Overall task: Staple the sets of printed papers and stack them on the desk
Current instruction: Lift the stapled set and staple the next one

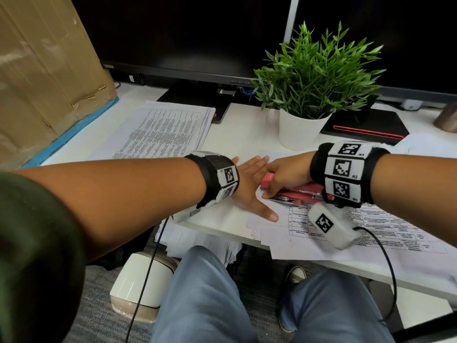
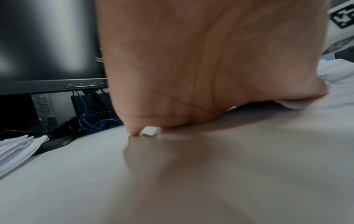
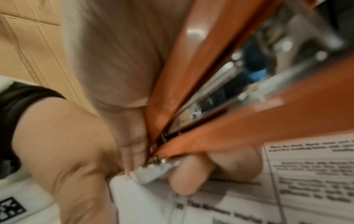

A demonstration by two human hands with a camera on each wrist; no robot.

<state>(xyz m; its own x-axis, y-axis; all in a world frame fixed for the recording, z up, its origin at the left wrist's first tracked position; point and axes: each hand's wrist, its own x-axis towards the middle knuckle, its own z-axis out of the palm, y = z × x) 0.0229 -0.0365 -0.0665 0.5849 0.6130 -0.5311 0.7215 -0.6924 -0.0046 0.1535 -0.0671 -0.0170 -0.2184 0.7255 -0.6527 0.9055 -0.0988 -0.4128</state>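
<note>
On paper corner (image 3: 145, 174), red stapler (image 1: 296, 188) inside right fingers (image 3: 189, 175)

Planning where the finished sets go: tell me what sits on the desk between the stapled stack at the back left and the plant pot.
In the head view, only bare white desk lies between the paper stack and the plant pot; the monitor stand sits further back.

Bare desk (image 1: 237, 129) between paper stack (image 1: 168, 129) and potted plant (image 1: 304, 115)
</note>
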